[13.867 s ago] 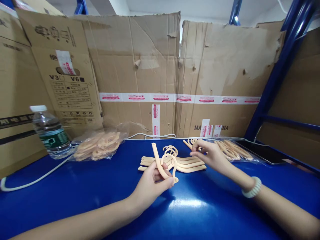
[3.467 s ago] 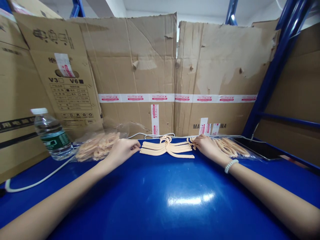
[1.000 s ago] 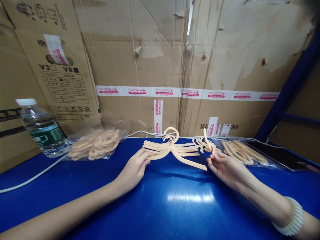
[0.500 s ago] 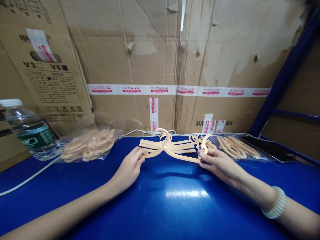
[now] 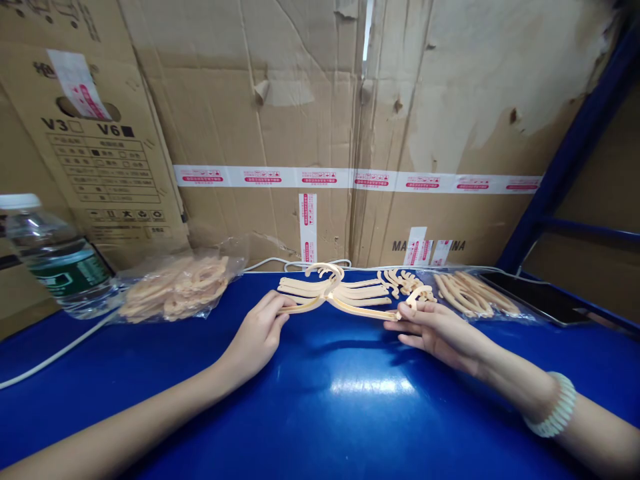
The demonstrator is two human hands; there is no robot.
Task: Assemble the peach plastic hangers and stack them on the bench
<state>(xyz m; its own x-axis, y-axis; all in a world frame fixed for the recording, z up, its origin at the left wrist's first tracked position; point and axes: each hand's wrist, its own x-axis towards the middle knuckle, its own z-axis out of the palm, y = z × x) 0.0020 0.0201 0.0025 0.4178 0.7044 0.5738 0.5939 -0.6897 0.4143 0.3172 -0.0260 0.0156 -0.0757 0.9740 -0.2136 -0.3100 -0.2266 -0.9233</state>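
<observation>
A beige plastic clothes hanger (image 5: pixel 327 291) is held above the blue table, its hook upward and its two arms spread sideways. My left hand (image 5: pixel 263 327) is closed on the tip of its left arm. At the other arm's end, my right hand (image 5: pixel 437 330) pinches a small curved hook piece (image 5: pixel 419 293) against the tip; whether the two are joined is hidden by my fingers. Behind the hanger lie several beige hanger arms (image 5: pixel 363 292) side by side. A pile of small curved pieces (image 5: pixel 399 281) lies just behind my right hand.
At the left stand a water bottle (image 5: pixel 60 267) and a clear bag of beige parts (image 5: pixel 175 290). Another bag of long parts (image 5: pixel 475 293) and a dark phone-like slab (image 5: pixel 535 300) are at the right. Cardboard (image 5: pixel 270 120) walls the back; a white cable (image 5: pixel 65 367) crosses the left side.
The small curved piece has tilted over to the right and lower at the hanger's end, turned by my right hand. The hanger has dipped slightly; my left hand keeps its hold.
</observation>
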